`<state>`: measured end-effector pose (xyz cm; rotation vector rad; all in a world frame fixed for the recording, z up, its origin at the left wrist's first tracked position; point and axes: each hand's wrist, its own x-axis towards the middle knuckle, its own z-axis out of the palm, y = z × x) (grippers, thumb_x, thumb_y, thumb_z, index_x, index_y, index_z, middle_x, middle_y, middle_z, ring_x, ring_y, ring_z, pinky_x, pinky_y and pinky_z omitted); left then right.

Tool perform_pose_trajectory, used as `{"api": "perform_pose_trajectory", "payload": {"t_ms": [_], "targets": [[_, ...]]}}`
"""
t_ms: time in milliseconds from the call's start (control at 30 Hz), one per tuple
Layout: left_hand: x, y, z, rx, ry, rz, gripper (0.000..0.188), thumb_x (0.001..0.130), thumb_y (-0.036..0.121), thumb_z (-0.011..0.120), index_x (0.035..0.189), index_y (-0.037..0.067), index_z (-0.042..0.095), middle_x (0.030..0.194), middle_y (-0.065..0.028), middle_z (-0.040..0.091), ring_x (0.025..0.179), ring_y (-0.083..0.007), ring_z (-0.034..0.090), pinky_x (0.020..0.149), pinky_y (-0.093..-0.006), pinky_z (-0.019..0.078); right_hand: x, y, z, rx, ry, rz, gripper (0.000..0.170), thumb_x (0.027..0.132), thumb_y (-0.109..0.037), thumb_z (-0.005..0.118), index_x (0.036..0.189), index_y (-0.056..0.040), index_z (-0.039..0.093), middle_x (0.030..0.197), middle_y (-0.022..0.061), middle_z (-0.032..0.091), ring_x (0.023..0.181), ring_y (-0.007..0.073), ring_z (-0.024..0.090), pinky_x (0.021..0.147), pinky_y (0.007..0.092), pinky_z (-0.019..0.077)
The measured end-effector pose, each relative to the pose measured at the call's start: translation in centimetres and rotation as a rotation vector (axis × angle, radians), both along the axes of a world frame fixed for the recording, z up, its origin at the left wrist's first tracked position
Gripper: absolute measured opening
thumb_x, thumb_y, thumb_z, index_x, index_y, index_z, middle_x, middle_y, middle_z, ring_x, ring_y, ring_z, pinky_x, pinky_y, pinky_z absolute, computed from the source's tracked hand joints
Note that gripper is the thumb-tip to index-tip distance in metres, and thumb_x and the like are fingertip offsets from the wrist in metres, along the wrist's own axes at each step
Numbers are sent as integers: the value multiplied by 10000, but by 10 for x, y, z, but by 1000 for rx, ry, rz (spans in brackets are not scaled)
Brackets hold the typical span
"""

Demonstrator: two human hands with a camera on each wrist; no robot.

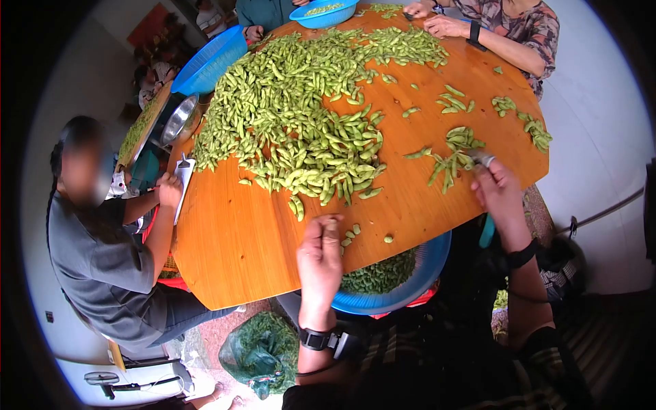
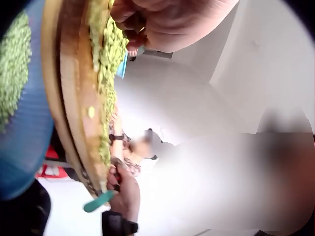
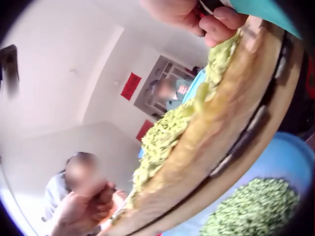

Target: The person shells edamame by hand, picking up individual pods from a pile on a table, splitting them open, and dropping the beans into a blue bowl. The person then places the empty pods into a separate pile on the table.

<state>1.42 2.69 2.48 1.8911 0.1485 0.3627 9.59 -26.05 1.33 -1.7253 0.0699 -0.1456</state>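
Note:
My left hand (image 1: 320, 263) is over the near edge of the wooden table (image 1: 232, 246), its fingers curled and no pod showing in them. Beside it lie a few shelled green beans (image 1: 348, 238). To the right, my right hand (image 1: 500, 195) grips a tool with a teal handle (image 1: 487, 231); a metal part shows by the fingers, and its full shape is hidden. Loose soybean pods (image 1: 447, 167) lie right by that hand. A large heap of pods (image 1: 294, 109) covers the table's middle and far side. Below the near edge, a blue basin (image 1: 437, 263) holds many shelled beans.
A person at left holds a clipboard (image 1: 183, 179) at the table's edge. Other people's hands (image 1: 447, 26) work across the table. A blue basket (image 1: 215, 60) and metal bowl (image 1: 181, 119) stand at the far left. A green mesh bag (image 1: 260, 352) sits on the floor.

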Motion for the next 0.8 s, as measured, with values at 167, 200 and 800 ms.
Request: {"api": "perform_pose_trajectory", "payload": {"t_ms": [167, 200, 800], "targets": [[-9, 16, -16, 732, -45, 61, 229, 932, 238, 604, 974, 17, 566, 882, -163, 591, 812, -365, 595, 693, -446, 490, 30, -41, -19, 50, 57, -80, 136, 975, -127, 504, 1027, -47, 602, 667, -8, 555, 435, 36, 422, 390, 199, 324], [-10, 9, -17, 810, -56, 48, 265, 909, 259, 632, 990, 18, 557, 898, -160, 571, 835, -362, 584, 708, -450, 486, 31, -43, -17, 108, 85, -41, 121, 974, -127, 503, 982, -47, 593, 667, -5, 559, 431, 40, 426, 386, 202, 326], [-22, -61, -48, 876, -344, -153, 164, 781, 155, 722, 813, 96, 572, 790, -72, 519, 727, -275, 532, 614, -401, 419, 21, -41, -18, 74, 7, -33, 132, 984, -128, 492, 1023, -37, 580, 660, -4, 549, 434, 40, 434, 386, 204, 337]]}}
